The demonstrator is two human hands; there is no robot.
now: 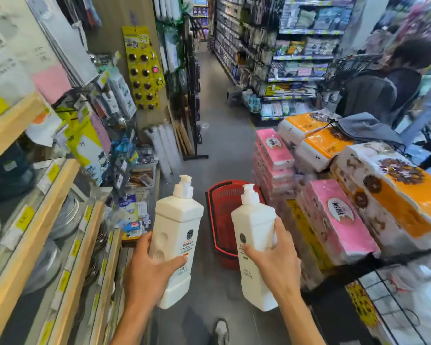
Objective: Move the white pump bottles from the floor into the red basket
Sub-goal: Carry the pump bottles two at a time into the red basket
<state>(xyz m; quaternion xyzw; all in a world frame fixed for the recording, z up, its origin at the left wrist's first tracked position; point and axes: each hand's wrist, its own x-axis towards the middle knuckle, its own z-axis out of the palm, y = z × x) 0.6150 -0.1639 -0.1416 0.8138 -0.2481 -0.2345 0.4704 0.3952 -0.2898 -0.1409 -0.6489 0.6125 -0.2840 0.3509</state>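
Two white pump bottles were held upright, one per hand, off the floor (222,135). The left pump bottle (177,227) was gripped mid-body by the left hand (149,267), with the thumb laid across the label and the other fingers wrapped behind, mostly hidden. The right pump bottle (253,225) was gripped likewise by the right hand (274,262), thumb on the front and fingers curled round the far side. Mid-body grips were probably chosen to balance the tall bodies and keep the pumps clear. The red basket (210,220) was set on the floor just ahead, mouth up, with nothing seen inside where visible. Stacked tissue packs (339,220) crowded its right side, so lowering from above was judged the cleanest approach.
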